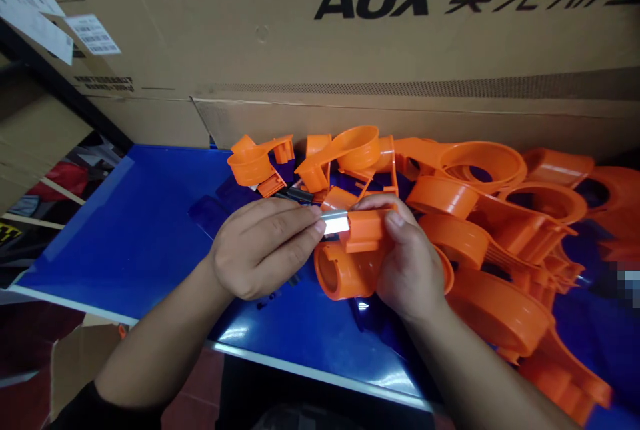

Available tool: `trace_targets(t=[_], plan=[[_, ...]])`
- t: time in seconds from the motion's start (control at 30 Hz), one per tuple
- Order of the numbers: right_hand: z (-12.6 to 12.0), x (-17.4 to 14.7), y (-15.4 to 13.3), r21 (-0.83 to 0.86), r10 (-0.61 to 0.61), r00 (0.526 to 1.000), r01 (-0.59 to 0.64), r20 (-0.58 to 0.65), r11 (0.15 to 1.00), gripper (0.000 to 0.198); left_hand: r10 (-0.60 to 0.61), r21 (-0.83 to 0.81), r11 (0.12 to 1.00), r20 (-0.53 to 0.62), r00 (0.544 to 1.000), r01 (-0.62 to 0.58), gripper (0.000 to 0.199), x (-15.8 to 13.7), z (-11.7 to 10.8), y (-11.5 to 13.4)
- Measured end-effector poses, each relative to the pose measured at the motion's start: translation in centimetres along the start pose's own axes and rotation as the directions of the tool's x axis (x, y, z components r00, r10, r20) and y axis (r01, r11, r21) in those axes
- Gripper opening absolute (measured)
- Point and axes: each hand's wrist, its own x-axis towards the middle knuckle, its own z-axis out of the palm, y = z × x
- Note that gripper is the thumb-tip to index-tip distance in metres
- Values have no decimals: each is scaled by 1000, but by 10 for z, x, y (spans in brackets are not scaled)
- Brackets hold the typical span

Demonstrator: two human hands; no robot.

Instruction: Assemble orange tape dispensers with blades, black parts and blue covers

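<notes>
My right hand [413, 260] is wrapped round an orange plastic tape dispenser [369, 229], thumb on top of its straight end. From the left, my left hand [270, 247] pinches a thin, shiny metal strip [335, 222] with thumb and fingers. The strip's right end meets the edge of the dispenser; whether it is seated in it I cannot tell. Under my hands, the round orange ring [345, 271] is partly covered by my right hand. Black pieces [299, 195] lie just beyond my left fingers, their shape mostly hidden.
Several orange dispensers [500, 310] are heaped on the right, with more [250, 165] along the back. A blue-topped table [110, 217] bears them. Behind it stands a large cardboard box [250, 30]. Another open cardboard box [80, 357] is below the front edge at left.
</notes>
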Motion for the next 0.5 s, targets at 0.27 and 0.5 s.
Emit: trace_targets(t=[0.27,0.5], plan=[[1,6,0,-103,-48,999,49,10,994,23,4,27,1000,77,997,-6,7,9,-6,4],[3,7,0,-107,-51,999,51,2,993,27,39,-18,999,57,998,-38,7,11,-6,4]])
